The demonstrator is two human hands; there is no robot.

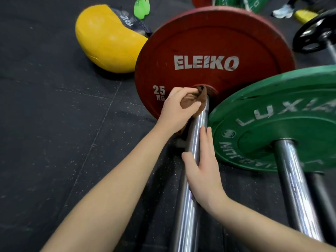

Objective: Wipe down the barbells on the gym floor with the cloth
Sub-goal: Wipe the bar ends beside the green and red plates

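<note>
A chrome barbell shaft (189, 206) runs from the bottom of the view up into a red 25 kg plate (209, 42) marked ELEIKO. My left hand (174, 110) grips a bunched brown cloth (189, 100) against the shaft right where it meets the red plate's hub. Lower down, my right hand (201, 164) lies flat along the same shaft, fingers straight and pointing toward the plate. A second barbell (294, 188) with a green plate (283, 113) lies just to the right.
Black rubber floor (54, 124) spreads to the left. A yellow soft ball (105, 39) and green bottles (141, 6) sit behind the red plate. A black plate (314, 33) on another bar lies at the far right, with a person's shoe (283, 10) and more plates beyond.
</note>
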